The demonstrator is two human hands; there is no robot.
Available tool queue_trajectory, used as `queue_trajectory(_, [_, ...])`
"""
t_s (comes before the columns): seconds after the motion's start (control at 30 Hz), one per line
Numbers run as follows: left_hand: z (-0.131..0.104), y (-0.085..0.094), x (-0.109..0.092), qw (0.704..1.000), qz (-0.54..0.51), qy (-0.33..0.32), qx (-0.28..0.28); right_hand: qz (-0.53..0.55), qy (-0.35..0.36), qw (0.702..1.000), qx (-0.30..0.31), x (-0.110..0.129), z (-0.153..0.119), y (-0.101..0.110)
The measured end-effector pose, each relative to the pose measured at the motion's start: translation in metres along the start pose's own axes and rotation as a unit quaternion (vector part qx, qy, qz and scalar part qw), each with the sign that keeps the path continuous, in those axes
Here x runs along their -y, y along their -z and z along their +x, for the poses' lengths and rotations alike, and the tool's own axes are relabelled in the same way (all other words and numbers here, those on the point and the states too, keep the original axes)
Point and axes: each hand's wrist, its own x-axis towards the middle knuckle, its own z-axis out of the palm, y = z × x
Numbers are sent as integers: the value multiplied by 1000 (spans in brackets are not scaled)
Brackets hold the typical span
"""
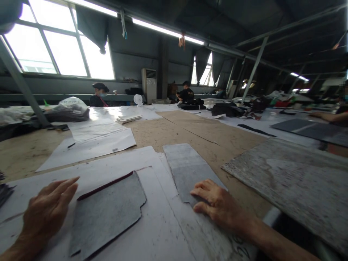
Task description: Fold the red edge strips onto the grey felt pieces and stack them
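Observation:
A grey, felt-like cut panel [108, 214] with a dark red strip [108, 185] along its far edge and notched corners lies on white paper in front of me. My left hand [47, 208] is just left of it, fingers stretched out and holding nothing. A second, longer grey panel [187, 168] lies to the right, slanting away from me. My right hand [213, 203] is at its near end, fingers bent over the edge and thumb close below. The fingertips' exact hold on the edge is partly hidden.
A thick speckled board [293, 185] juts in from the right. White paper sheets [103, 145] overlap brown board [152, 130] on the table. Farther off are a plastic-wrapped bundle [69, 108], dark fabric piles [227, 110], a white fan [138, 99] and two seated people [186, 95].

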Motion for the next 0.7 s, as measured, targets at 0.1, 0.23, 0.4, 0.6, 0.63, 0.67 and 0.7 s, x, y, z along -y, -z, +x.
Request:
queue_trajectory(0.1, [-6,10,-21,998,-32,-52,-2,2,38,999,-16,-5,-1,-9])
queue_trajectory(0.23, [-25,25,-85,970,-163,-179,32,3,35,998,-56,-12,2,-19])
queue_trajectory(0.4, [-38,28,-179,889,-299,-303,169,7,-20,996,-85,-19,5,-13])
queue_trajectory(0.6, [-25,9,-240,885,-268,-302,229,11,-18,995,-101,-19,0,-9])
queue_trajectory(0.63, [-22,3,-244,896,-253,-290,223,4,-11,993,-116,-24,-1,-14])
queue_trajectory(0.67, [-18,-2,-246,906,-238,-274,217,-3,1,991,-132,-31,-2,-21])
queue_trajectory(0.7, [-14,-7,-247,916,-221,-258,213,-8,12,989,-148,-38,-2,-29])
